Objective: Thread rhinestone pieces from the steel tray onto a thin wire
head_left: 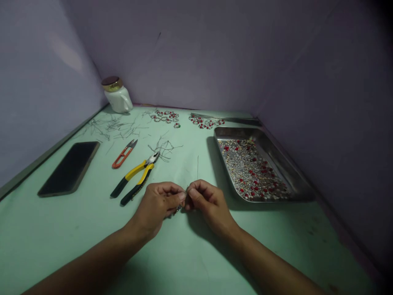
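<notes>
No legible text, label, brand, number or sign is shown. The jar (117,95) bears no readable marking. The phone (69,168) screen is dark, and the pliers (136,178) are unmarked.

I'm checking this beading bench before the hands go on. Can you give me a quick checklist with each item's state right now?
1. Both hands meet on the small piece: left hand and right hand pinch fingertip to fingertip: ok.
2. What is pinched: too small to make out: cannot tell.
3. Tray holds beads, beside the right hand: ok.
4. Pliers lie on the table by the left hand, untouched: ok.
5. Snips lie apart from the hands: ok.
6. Phone lies flat at the left, away from the wire bits: ok.
</notes>
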Demonstrator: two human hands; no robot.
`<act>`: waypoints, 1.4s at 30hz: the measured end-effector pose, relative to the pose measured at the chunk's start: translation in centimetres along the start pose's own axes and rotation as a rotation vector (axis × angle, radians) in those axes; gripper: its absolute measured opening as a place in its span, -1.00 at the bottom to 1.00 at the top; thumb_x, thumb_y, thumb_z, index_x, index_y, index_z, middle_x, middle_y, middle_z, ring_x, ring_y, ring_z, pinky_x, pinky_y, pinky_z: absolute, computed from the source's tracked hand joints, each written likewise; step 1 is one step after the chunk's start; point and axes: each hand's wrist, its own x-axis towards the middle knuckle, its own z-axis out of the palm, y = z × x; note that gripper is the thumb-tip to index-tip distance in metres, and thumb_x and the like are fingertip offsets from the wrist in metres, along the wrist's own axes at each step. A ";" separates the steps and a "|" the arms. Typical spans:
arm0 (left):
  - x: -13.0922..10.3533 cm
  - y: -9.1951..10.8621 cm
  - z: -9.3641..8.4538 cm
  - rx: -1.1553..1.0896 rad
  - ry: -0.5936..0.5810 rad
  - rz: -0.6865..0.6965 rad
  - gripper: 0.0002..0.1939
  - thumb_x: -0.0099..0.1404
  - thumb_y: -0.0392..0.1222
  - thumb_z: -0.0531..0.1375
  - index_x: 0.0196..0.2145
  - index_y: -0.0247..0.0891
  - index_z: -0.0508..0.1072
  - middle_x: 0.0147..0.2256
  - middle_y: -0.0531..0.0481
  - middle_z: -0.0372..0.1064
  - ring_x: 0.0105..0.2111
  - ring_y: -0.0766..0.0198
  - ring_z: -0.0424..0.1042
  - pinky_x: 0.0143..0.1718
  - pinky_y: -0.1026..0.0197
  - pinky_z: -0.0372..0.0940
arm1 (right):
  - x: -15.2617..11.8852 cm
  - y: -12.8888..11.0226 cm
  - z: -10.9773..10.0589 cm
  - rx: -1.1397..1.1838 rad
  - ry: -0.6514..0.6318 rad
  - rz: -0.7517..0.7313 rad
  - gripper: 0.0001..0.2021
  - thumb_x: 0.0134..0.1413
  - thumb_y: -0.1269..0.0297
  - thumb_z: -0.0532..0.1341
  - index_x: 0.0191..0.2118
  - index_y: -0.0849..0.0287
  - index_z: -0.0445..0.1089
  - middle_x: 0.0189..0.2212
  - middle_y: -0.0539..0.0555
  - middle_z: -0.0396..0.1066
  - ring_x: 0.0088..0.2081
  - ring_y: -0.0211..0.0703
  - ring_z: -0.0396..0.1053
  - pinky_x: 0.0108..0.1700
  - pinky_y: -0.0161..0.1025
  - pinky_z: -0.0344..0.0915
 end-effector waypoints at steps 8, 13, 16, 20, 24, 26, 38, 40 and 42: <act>-0.1 -0.2 0.3 0.181 0.017 0.055 -0.91 -0.05 -0.25 0.22 -0.60 -0.34 0.41 -0.71 0.14 0.17 -0.68 0.46 0.06 -0.64 0.34 -0.05 | 0.3 -0.8 -0.6 -0.278 0.146 -0.257 -0.91 -0.02 0.27 0.21 -0.36 0.13 0.40 -0.34 0.09 0.35 -0.32 -0.15 0.33 -0.33 -0.18 0.29; -0.6 -0.1 0.9 0.540 0.047 0.197 -0.85 -0.05 -0.31 0.12 -0.72 -0.31 0.30 -0.71 0.14 0.06 -0.62 0.41 0.04 -0.61 0.31 -0.03 | -0.2 -1.4 -0.3 -0.626 0.067 -0.374 -0.95 -0.06 0.35 0.24 -0.48 0.15 0.37 -0.51 0.02 0.35 -0.39 -0.16 0.30 -0.32 -0.18 0.23; -0.7 -0.4 1.1 0.643 0.064 0.207 -0.84 -0.05 -0.32 0.08 -0.73 -0.28 0.24 -0.70 0.15 -0.01 -0.62 0.40 0.01 -0.62 0.31 -0.06 | -0.5 -1.7 -0.3 -0.797 0.034 -0.387 -0.93 -0.02 0.36 0.20 -0.48 0.15 0.36 -0.50 0.03 0.37 -0.37 -0.15 0.28 -0.32 -0.18 0.21; -0.9 -0.8 1.5 0.717 0.089 0.209 -0.84 -0.05 -0.32 0.08 -0.73 -0.28 0.24 -0.70 0.14 0.01 -0.61 0.38 0.03 -0.60 0.29 -0.04 | -0.8 -2.3 -0.5 -0.997 -0.043 -0.391 -0.95 -0.02 0.40 0.15 -0.45 0.16 0.32 -0.45 0.06 0.35 -0.35 -0.12 0.25 -0.31 -0.17 0.17; -0.9 -0.6 1.6 0.658 0.079 0.196 -0.86 -0.04 -0.33 0.08 -0.70 -0.30 0.30 -0.69 0.14 0.07 -0.59 0.38 0.06 -0.58 0.29 0.00 | -1.0 -1.6 0.0 -0.794 0.011 -0.294 -0.93 0.02 0.41 0.08 -0.45 0.16 0.24 -0.48 0.02 0.28 -0.39 -0.17 0.21 -0.33 -0.21 0.15; -0.8 -0.5 1.6 0.593 0.058 0.188 -0.86 -0.02 -0.32 0.08 -0.68 -0.31 0.35 -0.68 0.13 0.10 -0.59 0.38 0.07 -0.58 0.30 0.01 | -0.9 -0.9 0.5 -0.592 0.065 -0.196 -0.91 0.05 0.37 0.05 -0.45 0.15 0.21 -0.50 -0.01 0.24 -0.42 -0.20 0.19 -0.37 -0.24 0.13; -0.8 -0.3 1.8 0.097 0.101 0.091 -0.86 0.03 -0.27 0.15 -0.64 -0.31 0.36 -0.84 0.23 0.00 -0.78 0.50 -0.06 -0.72 0.37 -0.17 | 0.2 -1.4 -0.9 -0.144 0.388 -0.340 -0.88 0.09 0.21 0.09 -0.41 0.09 0.25 -0.45 -0.01 0.22 -0.36 -0.17 0.20 -0.24 -0.19 0.15; -0.5 -0.3 1.5 0.032 0.133 0.102 -0.87 0.03 -0.28 0.17 -0.62 -0.34 0.37 -0.82 0.19 0.09 -0.79 0.52 -0.06 -0.74 0.38 -0.20 | 0.3 -1.4 -1.2 -0.099 0.394 -0.311 -0.91 0.06 0.22 0.12 -0.38 0.10 0.28 -0.47 -0.02 0.23 -0.39 -0.20 0.23 -0.27 -0.20 0.18; -0.3 -0.5 1.2 0.000 0.126 0.111 -0.90 0.01 -0.28 0.19 -0.59 -0.36 0.38 -0.68 0.08 0.31 -0.79 0.55 -0.02 -0.75 0.38 -0.19 | 0.4 -1.0 -1.3 -0.067 0.360 -0.246 -0.90 -0.01 0.22 0.17 -0.37 0.11 0.32 -0.48 -0.03 0.25 -0.48 -0.25 0.23 -0.37 -0.23 0.20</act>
